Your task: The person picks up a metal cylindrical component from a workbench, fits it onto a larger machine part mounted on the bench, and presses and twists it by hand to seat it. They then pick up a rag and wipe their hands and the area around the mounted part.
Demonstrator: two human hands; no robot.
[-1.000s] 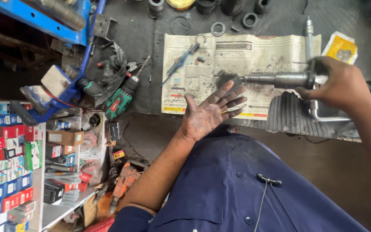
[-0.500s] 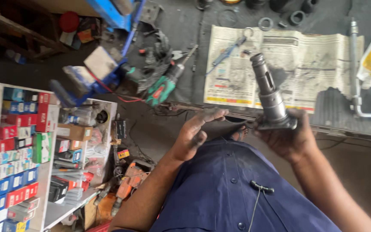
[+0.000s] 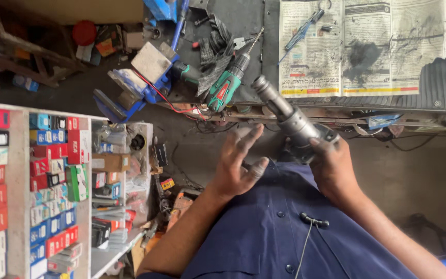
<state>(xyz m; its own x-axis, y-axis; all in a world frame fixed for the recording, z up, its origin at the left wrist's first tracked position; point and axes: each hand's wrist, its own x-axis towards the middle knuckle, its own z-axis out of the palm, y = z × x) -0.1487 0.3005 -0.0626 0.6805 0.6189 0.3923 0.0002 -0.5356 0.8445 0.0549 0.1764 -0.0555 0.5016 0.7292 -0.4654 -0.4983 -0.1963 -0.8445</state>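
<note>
Right hand grips the grey metal shaft assembly by its base; left hand, fingers spread and empty, hovers just beside it, inspection under way.

Open room is lying between the left hand, fingers spread, and the right hand, which is gripping a grey metal shaft that is slanting toward 11 o'clock and blocking the way up to the worktop edge. At 12 o'clock a green power drill and a dark rag are crowding the worktop's left end, while the stained newspaper at 1 o'clock is offering mostly flat space, broken by a blue screwdriver. At 9 o'clock shelves of small boxes are closing off the left side.
</note>
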